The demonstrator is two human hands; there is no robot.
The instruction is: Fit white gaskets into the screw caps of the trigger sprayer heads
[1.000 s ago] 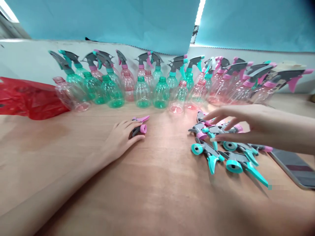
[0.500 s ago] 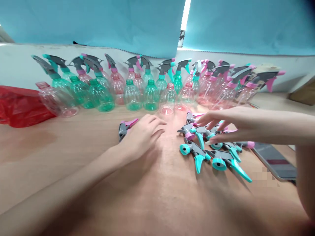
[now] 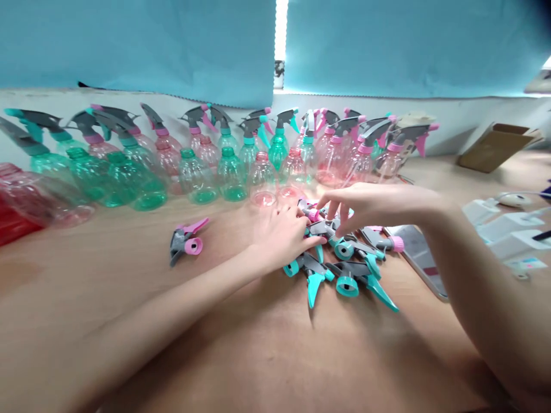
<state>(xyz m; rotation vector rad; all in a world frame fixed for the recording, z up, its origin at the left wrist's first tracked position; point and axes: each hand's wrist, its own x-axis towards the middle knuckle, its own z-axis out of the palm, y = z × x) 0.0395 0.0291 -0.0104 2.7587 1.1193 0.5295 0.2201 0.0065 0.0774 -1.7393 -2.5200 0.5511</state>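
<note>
Grey spray trigger heads (image 3: 350,269) with turquoise or pink collars and levers lie in a loose pile on the table. My left hand (image 3: 282,235) is at the pile's left edge, fingers apart, its thumb over a grey head; whether it touches is unclear. From the right, my right hand (image 3: 370,203) reaches over the pile with fingers bent down and apart, nothing visible between them. A single pink-and-grey trigger head (image 3: 187,244) lies apart on the left. Behind stand open green bottles (image 3: 232,180) and pink bottles (image 3: 263,183).
Bottles fitted with trigger heads (image 3: 331,155) line the back along the wall. A phone (image 3: 419,258) lies right of the pile, partly behind my right arm. A red plastic bag (image 3: 17,218) is at far left; a cardboard box (image 3: 495,146) and white items (image 3: 516,229) are at right.
The view has swung right. My left hand has moved from beside the lone trigger head to the pile. My right hand stays over the pile, its fingers lower among the heads.
</note>
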